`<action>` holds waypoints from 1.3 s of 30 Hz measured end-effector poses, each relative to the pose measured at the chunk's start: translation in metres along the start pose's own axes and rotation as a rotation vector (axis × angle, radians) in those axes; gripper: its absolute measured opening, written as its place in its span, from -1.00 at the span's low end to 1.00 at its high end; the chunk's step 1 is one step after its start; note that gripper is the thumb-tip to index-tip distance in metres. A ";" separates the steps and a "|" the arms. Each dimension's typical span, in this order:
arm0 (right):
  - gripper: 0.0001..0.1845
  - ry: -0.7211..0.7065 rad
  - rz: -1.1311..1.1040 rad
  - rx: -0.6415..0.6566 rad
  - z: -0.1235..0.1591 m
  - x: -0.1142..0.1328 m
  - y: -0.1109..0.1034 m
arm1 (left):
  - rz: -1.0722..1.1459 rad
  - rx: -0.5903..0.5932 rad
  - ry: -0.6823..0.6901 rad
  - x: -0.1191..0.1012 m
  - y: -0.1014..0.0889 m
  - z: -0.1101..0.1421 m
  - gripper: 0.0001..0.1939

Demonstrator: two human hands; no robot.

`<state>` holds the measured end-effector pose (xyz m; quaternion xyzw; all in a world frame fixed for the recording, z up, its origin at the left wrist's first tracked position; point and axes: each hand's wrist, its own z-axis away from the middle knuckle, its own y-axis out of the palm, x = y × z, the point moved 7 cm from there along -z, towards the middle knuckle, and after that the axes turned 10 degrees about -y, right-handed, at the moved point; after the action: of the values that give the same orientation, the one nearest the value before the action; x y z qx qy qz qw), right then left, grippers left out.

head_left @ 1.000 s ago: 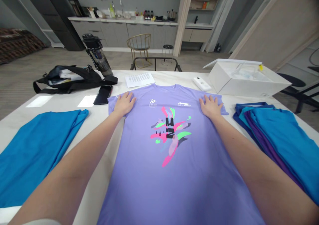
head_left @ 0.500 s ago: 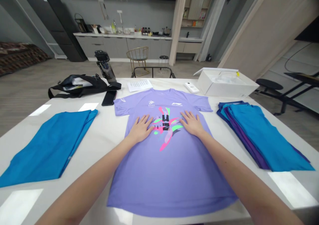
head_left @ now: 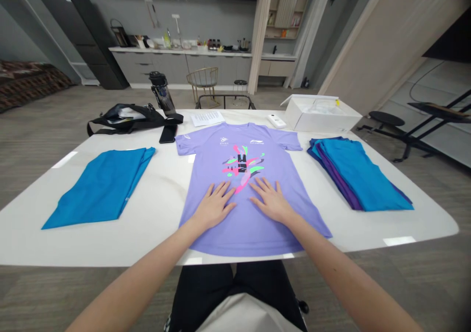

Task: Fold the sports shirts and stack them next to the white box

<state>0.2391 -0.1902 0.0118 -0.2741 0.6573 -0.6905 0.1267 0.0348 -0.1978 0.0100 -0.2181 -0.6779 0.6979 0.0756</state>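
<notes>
A lavender T-shirt (head_left: 245, 229) with a bright pink, green and black print lies spread flat, its collar at the far side and its hem near the table's front edge. My left hand (head_left: 216, 205) rests on the shirt left of centre, fingers spread and pointing away from me. Across from it, my right hand (head_left: 271, 202) presses lightly on the fabric right of centre, fingers also apart. Both hands sit just below the print and hold nothing. To the left lies a folded blue garment (head_left: 101, 187); a stack of folded blue and purple garments (head_left: 362, 175) is on the right.
On the white table (head_left: 162, 234) stand a black bottle (head_left: 162, 94) and a white open box (head_left: 320, 114). Near them lie a black bag (head_left: 128, 118), a phone (head_left: 168, 133), a printed paper (head_left: 207, 118) and a small white device (head_left: 276, 121). A metal-framed chair (head_left: 225, 96) is beyond.
Both hands have slid down the shirt toward me, from beside the print to below it. The view has tilted down, so the front table edge and my legs now show.
</notes>
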 end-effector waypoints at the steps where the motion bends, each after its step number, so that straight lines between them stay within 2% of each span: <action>1: -0.24 -0.008 -0.001 -0.001 0.005 0.009 0.001 | 0.001 0.005 -0.003 -0.005 0.001 0.007 -0.34; 3: -0.24 -0.011 0.005 -0.003 0.015 0.019 0.003 | 0.000 0.016 -0.007 -0.010 0.002 0.021 -0.35; 5: -0.25 0.030 0.017 -0.008 0.027 0.015 0.004 | -0.005 0.028 -0.013 -0.010 0.003 0.033 -0.35; 8: -0.27 0.140 0.044 -0.010 0.052 -0.008 0.003 | -0.015 0.031 -0.048 0.000 0.002 0.051 -0.35; 12: -0.28 0.280 0.098 -0.021 0.099 -0.043 0.002 | -0.031 0.010 -0.101 0.016 0.000 0.072 -0.37; 17: -0.28 0.306 0.132 -0.047 0.140 -0.054 0.006 | -0.035 -0.008 -0.122 0.022 0.001 0.089 -0.37; 21: -0.28 0.238 0.112 -0.097 0.149 -0.047 0.004 | -0.021 -0.020 -0.116 0.016 0.000 0.103 -0.38; 24: -0.40 0.110 0.084 -0.182 0.154 -0.032 -0.005 | -0.005 -0.042 -0.059 0.010 -0.005 0.116 -0.39; 27: -0.59 -0.028 0.013 -0.235 0.163 -0.013 -0.015 | 0.026 -0.063 0.071 -0.001 -0.012 0.129 -0.54; 31: -0.78 -0.137 -0.029 -0.194 0.171 0.011 -0.020 | 0.060 -0.100 0.180 -0.013 -0.020 0.138 -0.73; 35: -0.78 -0.187 0.038 -0.173 0.174 0.023 -0.023 | -0.016 -0.153 0.270 -0.025 -0.022 0.141 -0.80; 39: -0.73 -0.206 0.147 -0.161 0.181 0.019 -0.028 | -0.141 -0.171 0.276 -0.032 -0.023 0.143 -0.82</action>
<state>0.3271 -0.3490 0.0403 -0.3042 0.7122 -0.5926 0.2213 0.0007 -0.3393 0.0367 -0.2695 -0.7314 0.5942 0.1980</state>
